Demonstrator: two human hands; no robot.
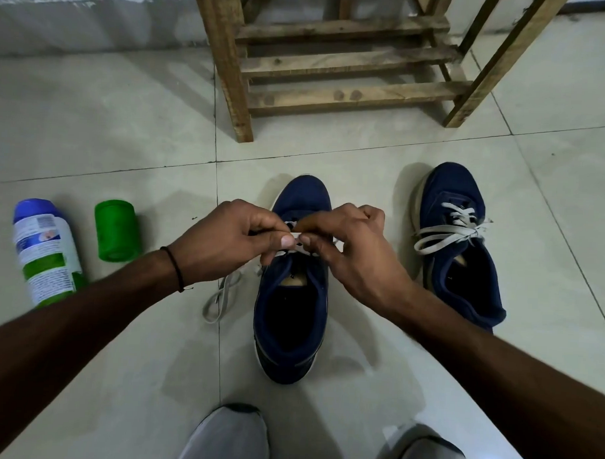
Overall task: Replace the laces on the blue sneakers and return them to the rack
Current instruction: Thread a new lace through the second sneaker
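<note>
Pale glossy tiles with thin dark joints are seen over the whole floor (91, 136). A rack (351, 62) of rough, unpainted wooden slats is placed at the upper centre of the frame, before a grey wall. One blue sneaker (291, 325) is set in the middle of the frame, with its toe toward the rack. The second sneaker (464, 269) is placed to the right of it, apart, and its flat white laces are tied in a bow (448, 231). Both shoes are on the floor, not on the rack.

Over the eyelets of the middle shoe a flat white lace (295, 234) is pinched by the left hand (222, 240) and by the right hand (358, 252), with the fingers of both curled around it. A loose end (223, 295) of it is left lying on the tiles at the left side of the shoe.

The lace is judged to be light, soft and limp, so it is best taken close to its tip, where it can be guided through an eyelet. Each shoe is judged to be light, with a soft fabric upper and a firmer pale sole. For carrying, the heel collar could be gripped.

At the left of the frame a white and green plastic bottle (46, 254) with a blue cap and a green cylinder (117, 231) are seen lying on the floor.
</note>
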